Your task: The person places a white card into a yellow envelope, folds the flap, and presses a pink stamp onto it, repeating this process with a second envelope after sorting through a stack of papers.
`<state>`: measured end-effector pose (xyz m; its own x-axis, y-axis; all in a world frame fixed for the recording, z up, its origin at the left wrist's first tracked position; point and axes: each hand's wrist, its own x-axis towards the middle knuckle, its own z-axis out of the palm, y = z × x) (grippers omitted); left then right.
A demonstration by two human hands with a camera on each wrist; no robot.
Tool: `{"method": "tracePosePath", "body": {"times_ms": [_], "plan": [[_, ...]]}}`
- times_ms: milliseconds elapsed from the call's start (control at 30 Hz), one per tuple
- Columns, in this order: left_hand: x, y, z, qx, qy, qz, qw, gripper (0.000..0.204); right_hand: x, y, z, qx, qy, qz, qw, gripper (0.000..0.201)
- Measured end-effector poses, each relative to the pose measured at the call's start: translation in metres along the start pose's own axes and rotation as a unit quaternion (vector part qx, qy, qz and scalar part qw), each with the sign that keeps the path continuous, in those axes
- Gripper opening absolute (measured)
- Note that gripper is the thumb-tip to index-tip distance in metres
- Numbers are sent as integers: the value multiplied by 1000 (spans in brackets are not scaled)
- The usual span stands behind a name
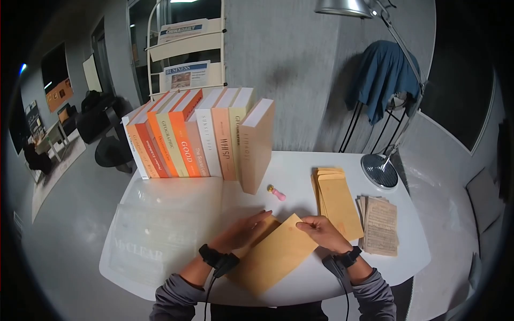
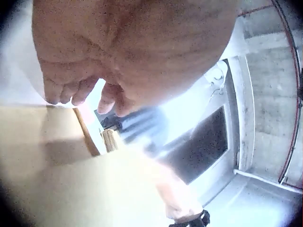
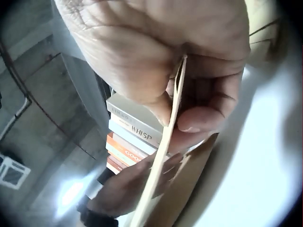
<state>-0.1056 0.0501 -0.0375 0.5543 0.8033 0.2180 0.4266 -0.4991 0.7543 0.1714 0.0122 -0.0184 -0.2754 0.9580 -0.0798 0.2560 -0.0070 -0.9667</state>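
Pinching tan envelope (image 1: 279, 257) by its upper corner, lower ctr of frame, w/ thumb and fingers of R hand (image 1: 323, 232); holding L hand (image 1: 239, 231) flat, w/ straight fingers, by tan panel (image 1: 263, 231) behind (can't tell if touching). Prob. best to grip lightly, avoid creasing, and steer clear of envelope stack (image 1: 337, 203), R of ctr, & pink-handled item (image 1: 277, 193), mid-frame, w/ books (image 1: 205, 142) beyond, upper L of ctr.

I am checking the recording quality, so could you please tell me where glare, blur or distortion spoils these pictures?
Head: fisheye distortion, dark corners; left wrist: glare bleaches the kraft envelope and right hand, the blue garment is blurred; right wrist: a light flares at lower left, yet the WHISP book is legible.
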Motion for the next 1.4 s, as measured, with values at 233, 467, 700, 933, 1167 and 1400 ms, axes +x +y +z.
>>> {"method": "tracePosePath", "body": {"times_ms": [233,467,700,933,1167,1400], "plan": [[-13,-1,3,-150,-57,-28,987,51,33,-11,29,-243,62,-61,966,20],[-19,-19,23,-74,6,84,994,63,46,8,49,-274,117,-156,942,24],[-21,-29,34,28,3,122,992,57,47,3,55,-400,30,-223,888,37],[-24,-27,41,85,-18,86,992,52,71,-8,14,-318,65,-145,935,34],[-24,-26,35,87,-15,95,992,54,120,-5,34,-317,175,-84,928,50],[-26,-17,30,52,20,83,995,56,132,14,26,-420,132,-162,883,30]]}}
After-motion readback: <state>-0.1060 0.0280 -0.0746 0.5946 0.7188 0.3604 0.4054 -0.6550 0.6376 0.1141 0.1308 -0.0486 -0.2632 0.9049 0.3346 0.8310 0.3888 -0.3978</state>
